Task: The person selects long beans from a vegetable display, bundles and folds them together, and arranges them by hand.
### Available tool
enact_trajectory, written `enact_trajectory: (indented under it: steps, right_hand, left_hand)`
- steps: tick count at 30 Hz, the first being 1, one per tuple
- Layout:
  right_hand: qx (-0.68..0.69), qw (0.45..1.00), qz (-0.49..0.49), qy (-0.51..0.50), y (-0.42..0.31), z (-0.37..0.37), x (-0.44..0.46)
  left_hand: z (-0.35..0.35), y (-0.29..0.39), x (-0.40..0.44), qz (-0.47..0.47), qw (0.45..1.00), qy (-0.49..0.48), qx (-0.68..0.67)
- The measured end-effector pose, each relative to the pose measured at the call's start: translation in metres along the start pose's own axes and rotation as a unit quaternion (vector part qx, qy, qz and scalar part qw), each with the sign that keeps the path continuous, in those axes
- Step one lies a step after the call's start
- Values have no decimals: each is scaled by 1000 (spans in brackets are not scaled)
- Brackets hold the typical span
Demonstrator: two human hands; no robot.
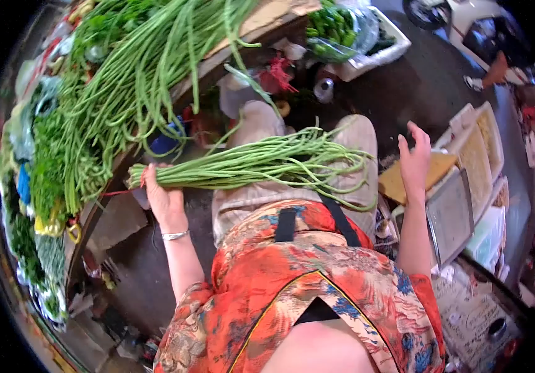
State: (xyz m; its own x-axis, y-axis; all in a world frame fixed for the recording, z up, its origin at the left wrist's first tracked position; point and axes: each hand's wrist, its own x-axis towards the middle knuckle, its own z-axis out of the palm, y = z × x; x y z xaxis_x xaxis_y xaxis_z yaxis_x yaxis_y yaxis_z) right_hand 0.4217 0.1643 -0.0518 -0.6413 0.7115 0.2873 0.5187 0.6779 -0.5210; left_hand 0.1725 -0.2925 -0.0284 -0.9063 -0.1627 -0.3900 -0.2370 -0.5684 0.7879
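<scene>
Across my lap lies a bundle of long green yard-long beans (255, 163), its loose ends spread over the knee at the right. A thin red tie (143, 176) circles its left end. My left hand (163, 196) grips the bundle just beside this tie, with a bracelet at the wrist. Raised off to the right of the beans, my right hand (415, 158) is apart from them, fingers spread and nothing visible in it.
A heap of long beans (149, 68) and leafy greens (47, 193) cover the stall at the left. Green peppers (331, 28) fill a white foam box (392, 46) ahead. Red strings (280, 73) hang near a can (324, 89). Foam boxes (469, 149) stand at the right.
</scene>
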Motion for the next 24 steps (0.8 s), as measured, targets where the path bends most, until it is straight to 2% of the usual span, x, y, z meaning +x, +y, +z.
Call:
enact_trajectory:
  steps: [1,3,5,9,12,13,14,15,17,18,19,21,22,23,24]
  right_hand:
    - [18,998,-41,-40,-6,3,1]
    - [163,980,-42,-109,-47,8,1]
    - [244,950,-111,-158,-89,17,1]
    - [272,884,-202,-321,-181,16,-3]
    - [341,828,-250,-368,-226,9,-3]
    - [372,813,-313,-322,-229,18,-7]
    - [446,772,-247,-380,-225,26,-10]
    - [515,738,-174,-400,-218,34,-16]
    - [657,648,15,-386,-198,42,-32]
    - [694,617,69,-364,-203,33,-33]
    - [709,586,164,-355,-204,15,-31]
    - [571,739,-9,-357,-202,-13,-13]
    - [494,798,-90,-334,-201,-27,-3]
    - [619,709,-70,-331,-210,-38,6]
    - [685,657,-45,-312,-216,-46,9]
  left_hand:
    - [4,3,-2,15,1000,-10,2]
    - [29,12,-23,45,999,-12,0]
    - [62,21,-54,77,994,-70,40]
    - [114,18,-105,79,969,-219,85]
    - [129,5,-127,93,892,-378,229]
    - [136,3,-137,88,859,-418,281]
    - [143,2,-139,96,861,-418,274]
    - [150,2,-140,124,816,-487,284]
    - [166,3,-140,203,720,-593,299]
    - [176,4,-140,253,673,-629,297]
    - [185,10,-141,307,656,-616,310]
    - [189,10,-135,348,636,-604,332]
    - [189,4,-133,348,638,-603,329]
    - [188,-7,-129,240,669,-642,287]
    - [187,-18,-127,127,688,-672,242]
